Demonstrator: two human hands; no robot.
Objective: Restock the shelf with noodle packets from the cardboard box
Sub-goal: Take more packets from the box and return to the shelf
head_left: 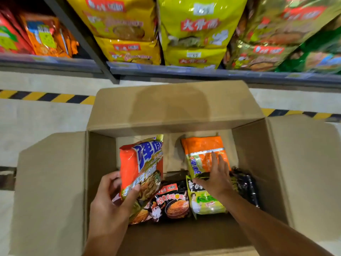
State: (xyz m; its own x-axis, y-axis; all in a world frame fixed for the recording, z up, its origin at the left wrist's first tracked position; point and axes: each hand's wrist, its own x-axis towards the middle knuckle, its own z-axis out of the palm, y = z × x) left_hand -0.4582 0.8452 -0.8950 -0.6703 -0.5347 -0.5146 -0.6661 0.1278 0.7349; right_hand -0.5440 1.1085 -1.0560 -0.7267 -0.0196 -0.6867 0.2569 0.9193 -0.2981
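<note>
Inside the cardboard box (pixel 103 163), left hand (pixel 108 206) grips a red packet (pixel 140 170); right hand (pixel 215 174) rests flat on an orange packet (pixel 201 146).

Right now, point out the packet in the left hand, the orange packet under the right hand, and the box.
Red packet (pixel 141 174): head view, middle of its front.
Orange packet (pixel 202 147): head view, upper orange part, above the fingers.
Box (pixel 175 108): head view, bare far flap.

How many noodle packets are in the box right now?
5: red-orange packet in left hand; orange packet under right hand; black packet; green-white packet; dark packet right. More may be hidden.
</note>
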